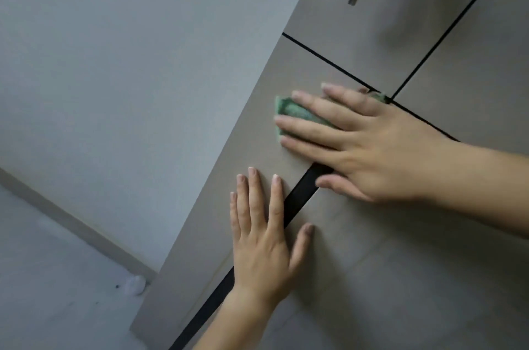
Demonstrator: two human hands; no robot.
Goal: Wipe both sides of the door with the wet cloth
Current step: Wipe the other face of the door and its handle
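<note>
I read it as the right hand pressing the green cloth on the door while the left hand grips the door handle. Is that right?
Not quite. The left hand grips nothing: it lies flat, fingers straight, on the door, below the cloth. The right hand does press the green cloth on the door. The head view shows this.

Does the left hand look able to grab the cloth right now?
Probably not: the right hand covers most of the cloth, leaving only an edge bare; the left hand lies flat on the door nearby.
</note>
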